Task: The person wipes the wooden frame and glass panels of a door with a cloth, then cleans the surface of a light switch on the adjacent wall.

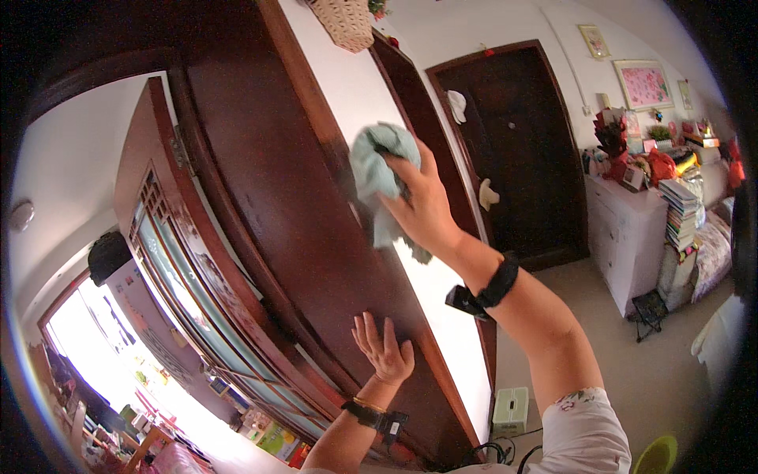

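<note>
My right hand (pixel 422 201) is closed around a bunched pale green-grey cloth (pixel 384 154), pressed against the wooden trim (pixel 312 87) at the edge of a dark brown wooden panel (pixel 260 134). Part of the cloth hangs below my fingers beside the white wall. Lower down, my left hand (pixel 383 349) lies flat on the same panel, fingers spread, holding nothing. Each wrist wears a dark strap with a small black device.
To the left stands an open door (pixel 170 229) with glass panes. A dark door (pixel 517 150) is at the back. A white drawer cabinet (pixel 624 229), stacked books (pixel 679 209), a light green step stool (pixel 511 409) and a woven basket (pixel 345 24) are around me. Cables (pixel 497 450) lie low down.
</note>
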The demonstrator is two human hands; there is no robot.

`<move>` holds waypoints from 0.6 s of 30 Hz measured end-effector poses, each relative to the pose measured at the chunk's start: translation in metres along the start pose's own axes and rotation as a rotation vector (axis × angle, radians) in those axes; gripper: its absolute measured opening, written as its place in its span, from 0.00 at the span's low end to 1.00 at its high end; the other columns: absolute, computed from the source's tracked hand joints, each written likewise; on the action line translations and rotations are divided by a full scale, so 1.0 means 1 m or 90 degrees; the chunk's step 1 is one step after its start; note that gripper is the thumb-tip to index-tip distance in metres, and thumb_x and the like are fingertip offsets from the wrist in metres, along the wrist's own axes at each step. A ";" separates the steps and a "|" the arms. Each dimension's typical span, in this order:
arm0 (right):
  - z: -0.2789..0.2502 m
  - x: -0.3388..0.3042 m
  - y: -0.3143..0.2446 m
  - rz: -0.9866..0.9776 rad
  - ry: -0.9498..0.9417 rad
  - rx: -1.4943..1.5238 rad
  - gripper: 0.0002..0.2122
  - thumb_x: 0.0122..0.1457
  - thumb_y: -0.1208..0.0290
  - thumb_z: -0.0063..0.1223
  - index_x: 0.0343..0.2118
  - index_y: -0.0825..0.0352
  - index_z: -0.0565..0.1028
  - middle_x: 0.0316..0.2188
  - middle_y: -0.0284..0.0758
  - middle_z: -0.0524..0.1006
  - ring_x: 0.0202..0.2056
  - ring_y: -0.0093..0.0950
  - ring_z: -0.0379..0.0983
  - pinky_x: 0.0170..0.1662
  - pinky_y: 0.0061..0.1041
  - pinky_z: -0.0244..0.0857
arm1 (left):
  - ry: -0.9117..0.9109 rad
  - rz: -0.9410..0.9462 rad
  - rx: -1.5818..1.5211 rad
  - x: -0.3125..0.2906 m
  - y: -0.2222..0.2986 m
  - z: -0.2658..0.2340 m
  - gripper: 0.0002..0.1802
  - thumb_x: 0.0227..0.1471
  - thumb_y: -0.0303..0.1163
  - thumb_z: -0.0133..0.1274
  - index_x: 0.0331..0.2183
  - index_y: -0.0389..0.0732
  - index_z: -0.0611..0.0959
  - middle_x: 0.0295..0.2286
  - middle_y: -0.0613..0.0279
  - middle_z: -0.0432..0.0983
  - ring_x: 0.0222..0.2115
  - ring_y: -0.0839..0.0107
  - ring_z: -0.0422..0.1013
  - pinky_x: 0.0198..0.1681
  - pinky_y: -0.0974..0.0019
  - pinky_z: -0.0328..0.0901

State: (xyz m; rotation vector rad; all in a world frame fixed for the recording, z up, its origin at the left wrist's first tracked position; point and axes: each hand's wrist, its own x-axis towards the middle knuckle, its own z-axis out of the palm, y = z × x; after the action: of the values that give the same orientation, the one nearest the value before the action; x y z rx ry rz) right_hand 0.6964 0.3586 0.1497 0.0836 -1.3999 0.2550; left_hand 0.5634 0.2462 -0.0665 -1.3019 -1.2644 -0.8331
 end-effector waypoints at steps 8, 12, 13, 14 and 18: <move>0.054 0.147 -0.002 -0.106 -0.041 0.128 0.16 0.45 0.67 0.55 0.40 0.62 0.74 0.48 0.46 0.65 0.46 0.48 0.62 0.48 0.39 0.60 | 0.077 0.022 -0.019 0.001 0.005 0.008 0.28 0.57 0.46 0.33 0.47 0.30 0.67 0.52 0.32 0.53 0.54 0.36 0.50 0.55 0.38 0.42; 0.057 0.112 -0.003 -0.179 -0.008 0.071 0.15 0.41 0.70 0.55 0.37 0.62 0.74 0.47 0.45 0.65 0.45 0.46 0.62 0.44 0.39 0.64 | 0.120 0.021 -0.013 -0.006 0.001 0.005 0.28 0.57 0.45 0.32 0.51 0.33 0.65 0.52 0.32 0.53 0.54 0.37 0.50 0.54 0.38 0.44; 0.055 0.093 0.000 -0.198 0.006 0.077 0.16 0.40 0.71 0.56 0.36 0.61 0.74 0.47 0.44 0.65 0.45 0.45 0.62 0.44 0.38 0.64 | 0.113 0.022 -0.011 -0.003 0.003 0.000 0.27 0.57 0.42 0.33 0.53 0.34 0.63 0.53 0.33 0.52 0.54 0.37 0.50 0.54 0.39 0.45; 0.054 0.069 0.005 -0.210 0.017 0.087 0.16 0.38 0.71 0.56 0.35 0.61 0.74 0.47 0.44 0.66 0.46 0.45 0.62 0.43 0.38 0.64 | 0.106 0.025 0.000 -0.004 0.002 -0.003 0.27 0.56 0.41 0.33 0.53 0.34 0.63 0.53 0.33 0.52 0.54 0.37 0.50 0.54 0.39 0.45; 0.027 -0.023 0.029 -0.360 -0.122 0.177 0.14 0.34 0.71 0.57 0.29 0.59 0.75 0.49 0.42 0.65 0.44 0.45 0.63 0.41 0.39 0.64 | 0.068 0.040 0.044 -0.009 -0.002 -0.008 0.26 0.54 0.35 0.34 0.53 0.32 0.62 0.53 0.32 0.52 0.53 0.35 0.51 0.53 0.39 0.48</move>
State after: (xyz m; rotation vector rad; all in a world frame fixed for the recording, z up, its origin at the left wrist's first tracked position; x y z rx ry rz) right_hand 0.6602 0.3785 0.1289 0.7375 -1.4628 -0.0336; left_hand 0.5609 0.2362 -0.0732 -1.2198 -1.1522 -0.7966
